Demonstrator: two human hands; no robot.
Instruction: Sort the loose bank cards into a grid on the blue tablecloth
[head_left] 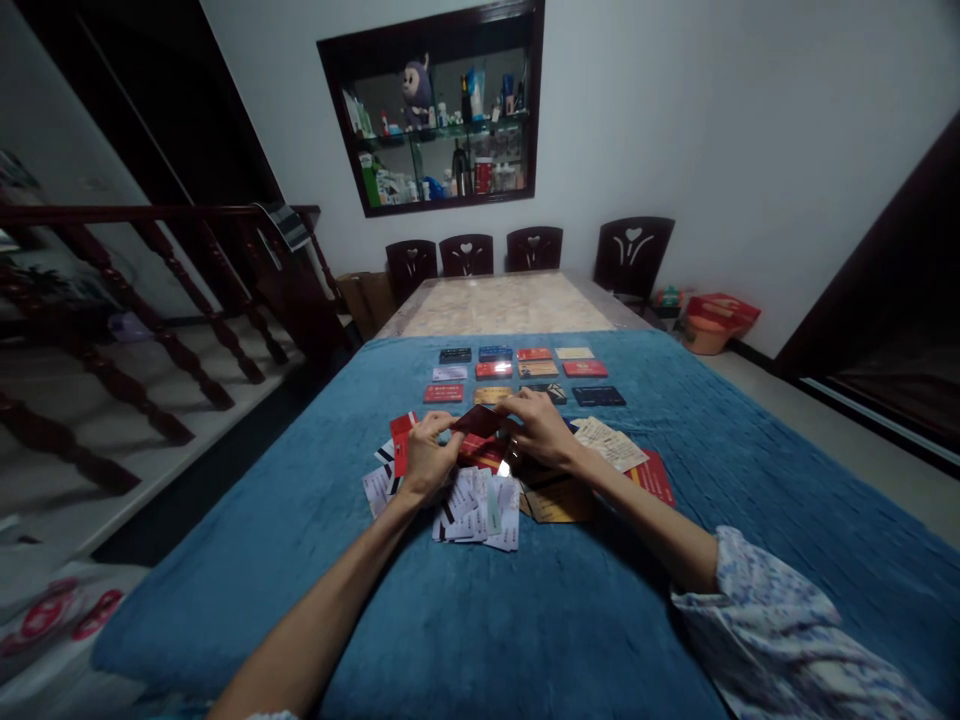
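Observation:
Both my hands meet over a loose pile of cards point(480, 505) on a blue cloth point(300, 520). My left hand point(427, 455) and my right hand point(538, 425) are closed on the two ends of a dark red card point(478, 422), held just above the pile. A red card point(402, 440) sticks up beside my left hand. Beyond the hands, several cards point(525, 372) lie face up in neat rows on the cloth. The pile holds white, red and brown cards, some overlapping.
The blue cloth covers the near part of a long table point(499, 300) with a marbled top. Several dark chairs point(634, 252) stand at its far end. A wooden stair railing point(150, 290) runs on the left. A wall shelf point(442, 110) holds bottles and a toy.

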